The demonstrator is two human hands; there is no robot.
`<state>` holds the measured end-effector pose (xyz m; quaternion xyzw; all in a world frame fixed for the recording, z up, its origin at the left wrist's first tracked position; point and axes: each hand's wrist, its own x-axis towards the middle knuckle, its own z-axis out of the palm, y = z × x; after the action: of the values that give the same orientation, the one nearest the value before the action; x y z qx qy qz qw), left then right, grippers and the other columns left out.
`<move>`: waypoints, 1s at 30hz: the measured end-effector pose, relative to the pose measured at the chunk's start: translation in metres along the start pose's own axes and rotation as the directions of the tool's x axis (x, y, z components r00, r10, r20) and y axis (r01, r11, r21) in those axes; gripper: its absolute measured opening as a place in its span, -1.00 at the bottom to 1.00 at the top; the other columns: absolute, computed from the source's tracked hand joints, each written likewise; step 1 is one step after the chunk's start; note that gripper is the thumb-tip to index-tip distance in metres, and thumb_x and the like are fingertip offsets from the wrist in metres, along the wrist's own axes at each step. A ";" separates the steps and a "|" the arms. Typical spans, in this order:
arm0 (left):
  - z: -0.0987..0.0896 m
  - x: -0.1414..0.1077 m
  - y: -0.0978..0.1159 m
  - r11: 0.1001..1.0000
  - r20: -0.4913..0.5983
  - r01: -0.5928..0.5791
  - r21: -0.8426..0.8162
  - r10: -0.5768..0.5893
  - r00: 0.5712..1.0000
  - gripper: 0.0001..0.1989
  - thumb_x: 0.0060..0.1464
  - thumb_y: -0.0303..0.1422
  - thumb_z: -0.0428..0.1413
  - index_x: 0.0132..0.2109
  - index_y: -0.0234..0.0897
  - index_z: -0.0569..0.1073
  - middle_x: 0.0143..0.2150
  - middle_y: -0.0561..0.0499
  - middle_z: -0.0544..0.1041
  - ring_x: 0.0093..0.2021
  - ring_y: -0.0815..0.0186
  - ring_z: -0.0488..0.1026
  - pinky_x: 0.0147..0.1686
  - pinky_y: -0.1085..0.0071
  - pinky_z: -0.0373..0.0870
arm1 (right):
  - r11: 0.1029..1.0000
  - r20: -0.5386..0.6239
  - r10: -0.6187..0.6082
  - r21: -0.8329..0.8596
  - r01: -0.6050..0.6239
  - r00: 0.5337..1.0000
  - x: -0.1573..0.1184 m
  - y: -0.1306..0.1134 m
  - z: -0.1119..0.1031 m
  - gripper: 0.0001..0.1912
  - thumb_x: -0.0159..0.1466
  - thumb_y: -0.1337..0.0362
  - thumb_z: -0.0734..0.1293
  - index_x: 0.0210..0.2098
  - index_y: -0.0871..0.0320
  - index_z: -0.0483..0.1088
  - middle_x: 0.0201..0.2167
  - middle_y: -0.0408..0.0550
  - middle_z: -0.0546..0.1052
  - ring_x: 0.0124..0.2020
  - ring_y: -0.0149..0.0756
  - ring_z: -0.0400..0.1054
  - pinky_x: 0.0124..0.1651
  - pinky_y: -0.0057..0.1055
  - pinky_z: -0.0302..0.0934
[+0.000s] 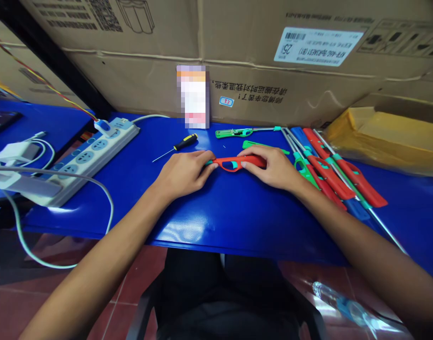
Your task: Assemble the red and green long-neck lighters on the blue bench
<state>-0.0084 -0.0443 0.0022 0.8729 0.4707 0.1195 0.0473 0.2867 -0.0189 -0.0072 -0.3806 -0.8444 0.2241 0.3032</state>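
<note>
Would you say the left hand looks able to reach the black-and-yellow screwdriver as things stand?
Probably yes: the left hand sits on the red lighter body, and the screwdriver lies just beyond it, with nothing between them.

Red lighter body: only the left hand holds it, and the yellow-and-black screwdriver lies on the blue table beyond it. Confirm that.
Wrong: the head view shows both hands on the red lighter body: the left hand at one end, the right hand at the other. The yellow-and-black screwdriver does lie on the blue table beyond it.
</note>
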 end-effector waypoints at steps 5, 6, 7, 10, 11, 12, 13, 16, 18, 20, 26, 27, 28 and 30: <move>-0.002 0.000 0.002 1.000 0.011 -0.001 -0.001 0.001 1.000 -0.58 0.57 -0.14 -0.07 0.15 -0.25 0.61 0.00 -0.18 0.74 -0.15 0.06 0.67 -0.25 0.22 0.46 | 0.999 -0.005 0.027 0.029 -0.027 1.000 0.000 -0.001 0.001 -0.82 0.43 0.16 0.44 -0.04 0.02 0.67 -0.04 -0.03 0.77 -0.01 0.02 0.65 0.16 0.02 0.44; -0.002 0.000 0.002 1.000 0.010 -0.002 0.002 0.002 1.000 -0.58 0.58 -0.14 -0.07 0.14 -0.25 0.61 0.00 -0.18 0.74 -0.16 0.06 0.67 -0.25 0.22 0.45 | 0.998 -0.010 0.044 0.044 -0.043 0.999 0.000 -0.001 0.001 -0.82 0.42 0.17 0.45 -0.05 0.02 0.67 -0.05 -0.03 0.77 -0.02 0.01 0.65 0.15 0.01 0.44; -0.002 0.000 0.002 1.000 0.009 -0.004 0.008 0.004 1.000 -0.58 0.58 -0.14 -0.07 0.14 -0.25 0.61 0.00 -0.18 0.74 -0.16 0.06 0.67 -0.26 0.23 0.44 | 0.996 -0.012 0.062 0.063 -0.061 0.998 0.000 -0.001 0.001 -0.82 0.41 0.17 0.45 -0.06 0.03 0.68 -0.06 -0.03 0.77 -0.03 0.01 0.65 0.15 0.00 0.44; -0.001 -0.001 0.001 0.999 -0.003 -0.013 0.030 0.014 1.000 -0.59 0.58 -0.14 -0.07 0.13 -0.24 0.60 0.00 -0.17 0.75 -0.17 0.07 0.67 -0.29 0.25 0.40 | 0.988 -0.002 0.108 0.112 -0.107 0.994 0.001 -0.001 0.002 -0.81 0.39 0.17 0.46 -0.07 0.05 0.69 -0.06 -0.03 0.78 -0.04 0.00 0.65 0.13 -0.01 0.45; 0.000 -0.001 0.001 0.999 -0.008 -0.019 0.036 0.019 1.000 -0.59 0.58 -0.14 -0.07 0.13 -0.24 0.60 0.00 -0.17 0.75 -0.17 0.07 0.67 -0.30 0.25 0.39 | 0.986 0.001 0.117 0.120 -0.116 0.993 0.001 0.000 0.002 -0.81 0.39 0.16 0.47 -0.07 0.05 0.69 -0.06 -0.03 0.78 -0.04 0.00 0.65 0.13 0.00 0.45; 0.000 -0.001 0.001 0.999 -0.013 -0.024 0.040 0.025 1.000 -0.59 0.58 -0.14 -0.07 0.13 -0.24 0.60 0.00 -0.17 0.75 -0.16 0.07 0.68 -0.30 0.24 0.38 | 0.984 0.004 0.122 0.127 -0.121 0.993 0.001 0.001 0.002 -0.81 0.38 0.14 0.48 -0.08 0.05 0.69 -0.06 -0.04 0.78 -0.04 0.01 0.66 0.14 0.00 0.45; 0.000 0.000 0.000 0.999 -0.016 -0.029 0.044 0.029 0.999 -0.59 0.58 -0.14 -0.08 0.13 -0.24 0.60 -0.01 -0.17 0.75 -0.17 0.06 0.68 -0.31 0.24 0.38 | 0.983 0.006 0.125 0.133 -0.125 0.992 0.002 0.002 0.002 -0.81 0.38 0.13 0.49 -0.08 0.04 0.70 -0.06 -0.04 0.78 -0.03 0.01 0.65 0.14 0.01 0.44; 0.000 0.000 0.000 0.997 -0.015 -0.034 0.068 0.035 0.999 -0.57 0.57 -0.13 -0.09 0.13 -0.24 0.60 -0.02 -0.18 0.75 -0.18 0.06 0.68 -0.33 0.24 0.36 | 0.981 0.012 0.136 0.141 -0.136 0.991 0.002 0.004 0.004 -0.80 0.38 0.12 0.49 -0.09 0.04 0.70 -0.07 -0.05 0.79 -0.05 0.01 0.65 0.13 0.01 0.44; 0.001 0.001 0.000 0.996 -0.012 -0.035 0.086 0.036 0.999 -0.56 0.57 -0.14 -0.10 0.14 -0.24 0.61 -0.03 -0.18 0.75 -0.18 0.05 0.68 -0.35 0.24 0.34 | 0.981 0.020 0.141 0.134 -0.142 0.990 0.003 0.005 0.005 -0.80 0.38 0.12 0.47 -0.10 0.05 0.70 -0.10 -0.05 0.78 -0.09 -0.02 0.63 0.10 -0.01 0.43; 0.001 0.001 0.000 0.995 -0.021 -0.035 0.098 0.037 0.999 -0.56 0.57 -0.14 -0.10 0.14 -0.24 0.62 -0.03 -0.18 0.75 -0.18 0.05 0.68 -0.35 0.23 0.34 | 0.981 0.023 0.144 0.124 -0.146 0.989 0.003 0.005 0.006 -0.80 0.38 0.12 0.46 -0.11 0.06 0.70 -0.14 -0.05 0.77 -0.12 -0.04 0.61 0.08 -0.03 0.42; 0.002 0.000 0.001 0.992 -0.057 -0.046 0.117 0.053 0.997 -0.56 0.55 -0.14 -0.08 0.12 -0.24 0.63 -0.02 -0.19 0.75 -0.20 0.05 0.68 -0.38 0.23 0.31 | 0.968 0.073 0.151 0.191 -0.162 0.986 0.005 0.007 0.003 -0.78 0.36 0.09 0.46 -0.12 0.04 0.71 -0.12 -0.06 0.76 -0.13 -0.07 0.57 0.06 -0.06 0.39; 0.001 0.000 0.001 0.991 -0.058 -0.049 0.122 0.056 0.997 -0.57 0.55 -0.14 -0.08 0.12 -0.24 0.63 -0.02 -0.19 0.75 -0.20 0.05 0.68 -0.38 0.23 0.31 | 0.962 0.094 0.150 0.217 -0.167 0.984 0.005 0.008 0.002 -0.77 0.35 0.07 0.48 -0.12 0.04 0.71 -0.11 -0.06 0.76 -0.11 -0.07 0.57 0.06 -0.07 0.38; 0.001 0.000 0.002 0.991 -0.059 -0.049 0.126 0.057 0.997 -0.57 0.55 -0.14 -0.07 0.12 -0.23 0.64 -0.03 -0.19 0.75 -0.19 0.05 0.68 -0.38 0.24 0.30 | 0.955 0.104 0.153 0.239 -0.174 0.983 0.005 0.008 0.002 -0.76 0.34 0.06 0.49 -0.12 0.04 0.70 -0.11 -0.06 0.75 -0.11 -0.07 0.57 0.04 -0.09 0.38; 0.000 0.000 0.003 0.990 -0.064 -0.046 0.135 0.055 0.996 -0.56 0.55 -0.14 -0.07 0.12 -0.23 0.64 -0.03 -0.19 0.75 -0.19 0.06 0.68 -0.38 0.24 0.29 | 0.941 0.101 0.174 0.276 -0.196 0.979 0.005 0.008 0.002 -0.76 0.33 0.05 0.48 -0.15 0.05 0.69 -0.16 -0.06 0.74 -0.14 -0.11 0.56 -0.01 -0.12 0.37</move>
<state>-0.0063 -0.0462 0.0022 0.8813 0.4566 0.1183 -0.0300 0.2868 -0.0099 -0.0118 -0.4021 -0.7747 0.3847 0.3002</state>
